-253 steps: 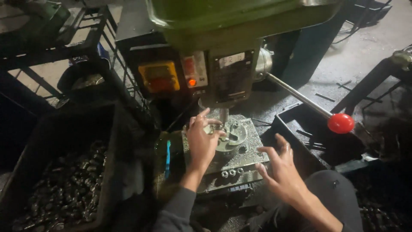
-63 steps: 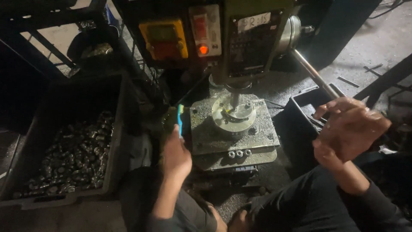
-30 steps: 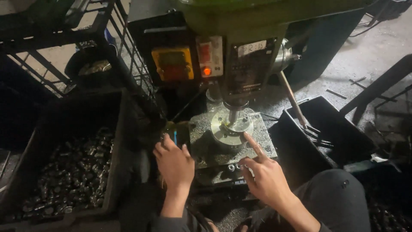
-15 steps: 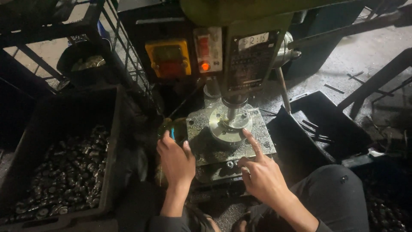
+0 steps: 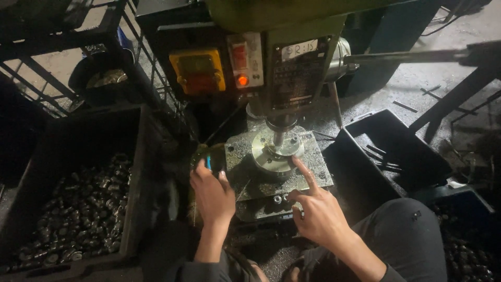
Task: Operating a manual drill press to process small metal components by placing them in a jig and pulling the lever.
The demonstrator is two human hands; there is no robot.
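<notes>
A round metal fixture sat in the middle of the grey steel plate under the spindle of the green drill press. The right hand lay at the plate's near edge, its forefinger stretched out and its tip touching the rim of the fixture, the other fingers loosely curled and holding nothing. The left hand rested palm down at the plate's left edge, fingers a little spread and empty, just beside a small blue-handled tool whose lower part I could not make out in the dark. Two bolt heads showed on the front of the base below the plate. On the press's face a yellow switch box sat beside a lit red button. To the left stood a black crate heaped with small metal parts; to the right, a black tray with a few thin pieces lying in it. The person's dark trouser knee showed at the lower right.
</notes>
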